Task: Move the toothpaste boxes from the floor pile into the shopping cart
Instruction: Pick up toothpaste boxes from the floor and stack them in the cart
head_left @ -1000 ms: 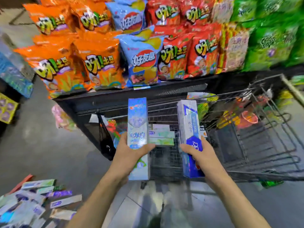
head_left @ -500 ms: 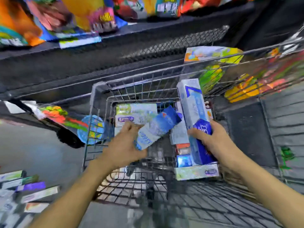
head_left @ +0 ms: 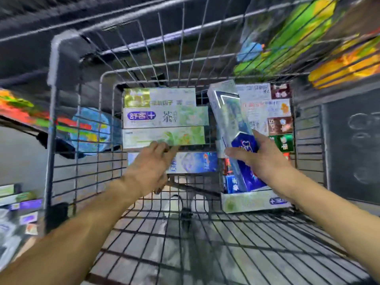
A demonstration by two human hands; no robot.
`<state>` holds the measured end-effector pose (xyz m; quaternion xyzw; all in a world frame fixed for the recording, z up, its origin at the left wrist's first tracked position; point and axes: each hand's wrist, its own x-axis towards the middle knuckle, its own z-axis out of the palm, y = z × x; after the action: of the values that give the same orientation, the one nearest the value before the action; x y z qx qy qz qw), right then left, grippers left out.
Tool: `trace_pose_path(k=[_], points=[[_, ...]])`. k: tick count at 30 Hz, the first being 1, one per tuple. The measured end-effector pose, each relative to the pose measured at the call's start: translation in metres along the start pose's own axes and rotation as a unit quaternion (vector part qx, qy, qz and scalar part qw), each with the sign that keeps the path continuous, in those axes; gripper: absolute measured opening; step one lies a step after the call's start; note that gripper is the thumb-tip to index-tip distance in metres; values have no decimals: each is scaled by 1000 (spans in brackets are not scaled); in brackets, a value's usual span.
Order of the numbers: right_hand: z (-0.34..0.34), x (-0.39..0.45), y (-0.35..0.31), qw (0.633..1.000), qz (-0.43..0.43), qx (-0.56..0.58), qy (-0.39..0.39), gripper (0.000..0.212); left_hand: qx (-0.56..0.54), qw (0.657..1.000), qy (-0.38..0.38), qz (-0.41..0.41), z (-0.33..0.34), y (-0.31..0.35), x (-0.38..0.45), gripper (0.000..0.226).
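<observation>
I am looking into the wire shopping cart (head_left: 181, 58). Three pale green and white toothpaste boxes (head_left: 164, 118) lie stacked flat against its far wall. Just below them lies a light blue box (head_left: 193, 163), and my left hand (head_left: 150, 169) covers its left end with fingers stretched out over it. My right hand (head_left: 263, 161) grips a white and dark blue box (head_left: 230, 118), tilted upright over several boxes (head_left: 267, 112) packed on the cart's right side. Part of the floor pile (head_left: 20, 204) shows outside the cart at the left edge.
Green and yellow snack bags (head_left: 287, 46) hang on the rack beyond the cart's upper right. A colourful pack (head_left: 90, 130) sits outside the left wall. A dark panel (head_left: 353, 145) stands at the right. Bare wire floor (head_left: 185, 243) shows near me.
Both hands moved down into the cart. The light blue box went from tilted in my left hand to lying flat under the stacked boxes. My right hand kept its box.
</observation>
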<state>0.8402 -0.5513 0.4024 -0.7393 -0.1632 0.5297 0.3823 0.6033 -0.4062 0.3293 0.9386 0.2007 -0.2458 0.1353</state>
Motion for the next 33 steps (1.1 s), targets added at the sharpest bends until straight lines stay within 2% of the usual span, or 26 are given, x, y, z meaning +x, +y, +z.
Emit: trace_pose_path(k=[4,13,18,22,24,26,30,33], points=[[0,-1,8,1000,8,1,-4,25,31,996,72,-31,10,-21,-8,99],[3,-5,14,999,-14,-26,-22,31,76,993,69,-52,22,-40,-17,80],[11,-5,18,993,-26,-113,-9,55,28,996,42,-74,9,-39,-18,83],[26,-3,17,975,-60,-213,-10,58,42,991,113,-51,-29,-37,-50,70],[35,-1,18,951,-100,-292,-35,59,45,983,170,-61,-53,-37,-75,67],[48,2,24,905,-152,-394,-52,65,48,973,205,-95,-74,-38,-100,71],[77,15,44,807,-278,-515,-71,73,78,959,199,-186,-81,-48,-122,85],[98,22,58,745,-347,-561,-99,75,68,959,199,-191,-71,-53,-120,86]])
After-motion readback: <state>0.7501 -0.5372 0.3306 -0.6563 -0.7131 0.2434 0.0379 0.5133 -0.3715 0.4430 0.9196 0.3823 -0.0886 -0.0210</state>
